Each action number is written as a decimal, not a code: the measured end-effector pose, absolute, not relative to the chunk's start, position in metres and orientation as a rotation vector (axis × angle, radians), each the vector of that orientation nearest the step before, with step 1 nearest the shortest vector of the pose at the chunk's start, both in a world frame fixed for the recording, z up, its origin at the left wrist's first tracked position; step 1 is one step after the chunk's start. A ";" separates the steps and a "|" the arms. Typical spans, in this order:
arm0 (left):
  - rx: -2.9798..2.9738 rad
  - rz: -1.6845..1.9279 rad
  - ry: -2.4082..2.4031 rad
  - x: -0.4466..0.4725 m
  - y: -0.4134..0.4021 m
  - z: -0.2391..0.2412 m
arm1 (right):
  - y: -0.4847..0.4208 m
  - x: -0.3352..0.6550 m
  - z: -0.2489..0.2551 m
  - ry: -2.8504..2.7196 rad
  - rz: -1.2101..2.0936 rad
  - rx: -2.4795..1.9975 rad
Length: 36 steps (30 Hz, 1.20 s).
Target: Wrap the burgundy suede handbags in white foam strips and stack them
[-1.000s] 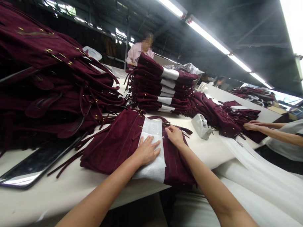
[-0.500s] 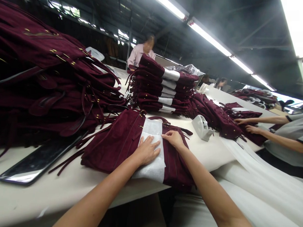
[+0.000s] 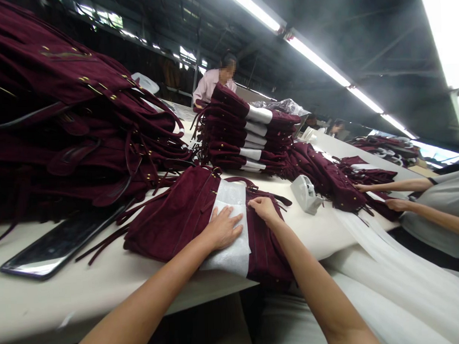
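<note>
Two hands at the white band, one flat and one pinching

The burgundy suede piece [image 3: 170, 214] lies on the pale table [image 3: 113, 291], its long axis going from side to side. The white band [image 3: 232, 262] crosses its middle, running from the far edge toward the person, so the band stands almost at a right angle to that axis.

The left hand [image 3: 226, 228] is on top of the band; the palm is down and flat, with the fingers a little spread, and it grasps nothing. The right hand [image 3: 264, 210] is just to the right of the band, at its upper part. Its thumb and forefinger are pressed together close to the band's right edge, so this hand is nearer to that edge. Whether something thin is between these fingertips, I cannot tell.

Farther right of the band stands the white dispenser [image 3: 306, 193], apart from both hands. Beyond the band rises a stack of banded burgundy pieces [image 3: 222, 129].
</note>
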<state>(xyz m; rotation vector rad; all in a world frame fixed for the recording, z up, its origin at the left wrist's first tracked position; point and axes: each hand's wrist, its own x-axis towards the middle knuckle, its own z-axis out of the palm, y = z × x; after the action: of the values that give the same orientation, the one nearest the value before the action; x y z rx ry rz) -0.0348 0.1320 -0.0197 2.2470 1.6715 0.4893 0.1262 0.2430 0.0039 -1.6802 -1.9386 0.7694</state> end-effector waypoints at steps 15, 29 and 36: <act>2.232 0.510 1.662 -0.035 0.133 -0.023 | 0.234 0.120 0.018 -1.760 0.995 -1.574; 2.244 0.525 1.664 -0.035 0.132 -0.021 | 0.237 0.080 0.034 -1.354 1.369 -1.506; 2.206 0.541 1.651 -0.035 0.132 -0.021 | 0.215 0.093 0.018 -1.556 1.338 -1.646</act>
<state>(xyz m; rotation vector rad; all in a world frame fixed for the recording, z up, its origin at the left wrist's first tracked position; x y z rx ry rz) -0.0346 0.1321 -0.0209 2.2063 1.6514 0.5408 0.0927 0.2147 0.0175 -1.6460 -1.5561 1.3377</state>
